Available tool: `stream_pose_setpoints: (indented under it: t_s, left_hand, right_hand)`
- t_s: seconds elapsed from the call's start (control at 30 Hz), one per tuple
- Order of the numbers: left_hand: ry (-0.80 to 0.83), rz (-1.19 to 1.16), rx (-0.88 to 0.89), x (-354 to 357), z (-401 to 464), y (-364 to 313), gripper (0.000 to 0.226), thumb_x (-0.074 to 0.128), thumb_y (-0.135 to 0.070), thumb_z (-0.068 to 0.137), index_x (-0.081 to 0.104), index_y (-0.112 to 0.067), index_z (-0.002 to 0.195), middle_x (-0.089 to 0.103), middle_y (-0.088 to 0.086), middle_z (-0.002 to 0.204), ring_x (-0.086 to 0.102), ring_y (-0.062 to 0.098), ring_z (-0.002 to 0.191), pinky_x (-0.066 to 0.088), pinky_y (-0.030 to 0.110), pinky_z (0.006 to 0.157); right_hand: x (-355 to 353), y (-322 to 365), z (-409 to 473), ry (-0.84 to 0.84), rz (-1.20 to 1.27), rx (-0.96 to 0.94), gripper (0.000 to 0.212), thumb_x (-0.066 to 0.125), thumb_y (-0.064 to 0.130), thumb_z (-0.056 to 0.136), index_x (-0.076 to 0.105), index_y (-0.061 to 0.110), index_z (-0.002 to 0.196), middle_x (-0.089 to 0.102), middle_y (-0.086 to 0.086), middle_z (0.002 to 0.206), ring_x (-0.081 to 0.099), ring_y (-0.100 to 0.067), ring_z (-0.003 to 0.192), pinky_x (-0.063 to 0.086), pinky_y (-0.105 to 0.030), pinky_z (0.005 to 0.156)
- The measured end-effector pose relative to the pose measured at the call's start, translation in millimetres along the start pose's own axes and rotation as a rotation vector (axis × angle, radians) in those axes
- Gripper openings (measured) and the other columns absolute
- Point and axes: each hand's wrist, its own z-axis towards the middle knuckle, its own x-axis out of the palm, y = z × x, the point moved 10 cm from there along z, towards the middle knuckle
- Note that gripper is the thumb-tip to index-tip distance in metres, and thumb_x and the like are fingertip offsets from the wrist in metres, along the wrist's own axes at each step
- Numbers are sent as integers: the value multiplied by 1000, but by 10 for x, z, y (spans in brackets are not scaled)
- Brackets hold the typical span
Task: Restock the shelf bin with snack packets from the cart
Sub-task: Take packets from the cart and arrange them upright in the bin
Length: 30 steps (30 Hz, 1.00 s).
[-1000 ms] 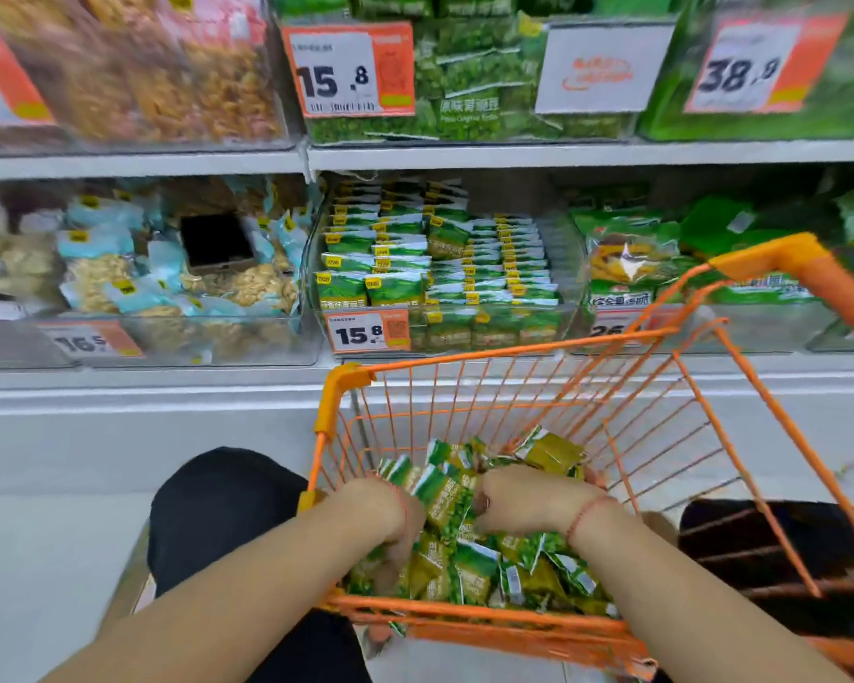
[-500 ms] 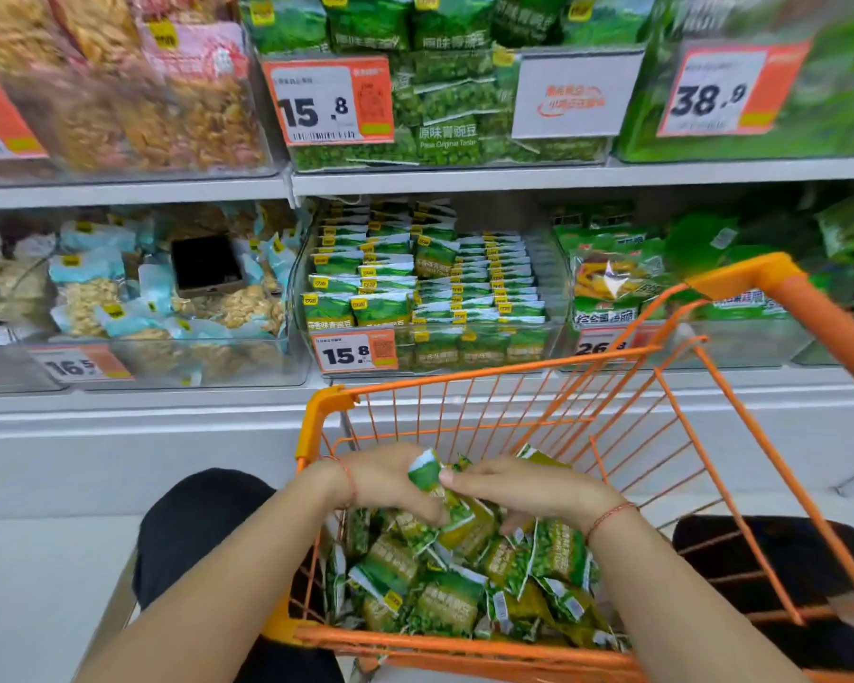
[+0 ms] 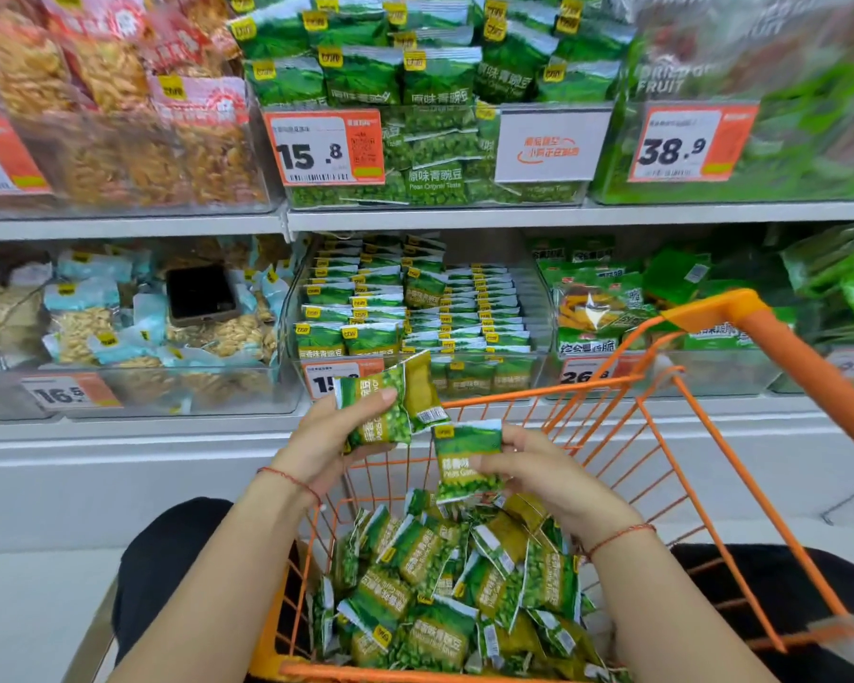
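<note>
A second ago both hands were buried in the packets in the cart (image 3: 701, 416); now they have lifted clear. The left hand (image 3: 324, 443) grips a couple of green packets (image 3: 390, 401), and the right hand (image 3: 546, 478) pinches another packet (image 3: 467, 460). Both loads hover just below the shelf bin (image 3: 417, 313), probably ready to go in.

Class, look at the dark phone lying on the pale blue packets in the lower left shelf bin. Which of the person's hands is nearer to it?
Left. The left hand holds green packets below and right of the phone; the right hand is farther right, over the orange cart.
</note>
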Motion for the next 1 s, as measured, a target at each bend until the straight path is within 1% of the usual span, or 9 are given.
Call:
stream_pose_setpoints:
  t_s: [0.07,0.13,0.2,0.27,0.47,0.6,0.8,0.9,1.0]
  left_hand:
    - [18,66,15,88,-30,2,36,77,-24,76,55,-18,104,66,-5,110,58,12,108,56,38,83]
    - [64,185,32,212,-38,60,50,84,-35,64,61,-20,106,70,-10,104,60,8,107,45,41,100]
    - [84,260,60,323,-44,135,53,83,-44,61,63,-23,105,70,-8,107,60,9,107,41,36,100]
    - [19,279,84,333,-16,192,54,83,-51,59,63,-24,102,69,-7,107,60,10,106,41,33,96]
    - [-31,345,209,457,-46,152,16,75,-27,79,66,-17,88,71,-9,83,66,-1,78,47,11,66]
    - [31,234,158,462,-39,225,36,78,-34,66,69,-18,97,74,-5,94,68,11,94,50,25,83]
    - [121,277,65,554,-20,347,36,77,-14,76,66,-14,111,72,-1,106,67,10,98,52,17,78]
    - [132,275,-7,580,-41,399,15,75,-13,78,68,-7,90,73,-2,85,68,16,87,47,21,72]
    - [29,390,-82,498,-48,483,33,80,-25,74,55,-8,87,56,-1,80,56,19,88,40,25,71]
  right_hand:
    - [-33,-7,-3,-40,180,12,41,64,15,90,51,7,128,57,-5,119,60,-5,73,54,-24,70]
    - [-66,-73,24,-90,316,45,65,62,16,92,30,7,147,35,-5,148,67,-11,81,56,-36,86]
    - [-82,-49,25,-135,430,36,64,60,20,94,29,9,148,27,-8,154,57,-26,118,58,-38,83]
    - [-94,-13,17,-166,504,10,57,61,31,92,41,11,142,37,-13,150,37,-38,135,59,-38,78]
    - [-60,176,-80,-154,261,-130,19,69,27,85,58,19,99,68,5,99,64,-12,99,51,-25,83]
    - [-83,159,-39,-180,289,-141,21,66,19,88,62,15,108,71,5,102,67,0,86,48,-9,64]
    - [-94,130,-39,-168,352,-93,14,67,21,87,56,22,97,66,9,97,61,-5,96,41,-26,90]
    - [-115,62,-33,-181,387,-22,69,65,40,86,35,13,142,42,1,145,36,-21,136,29,-40,108]
    - [-124,22,-48,-180,380,21,102,63,51,83,-1,14,153,6,-4,161,12,-24,147,19,-46,115]
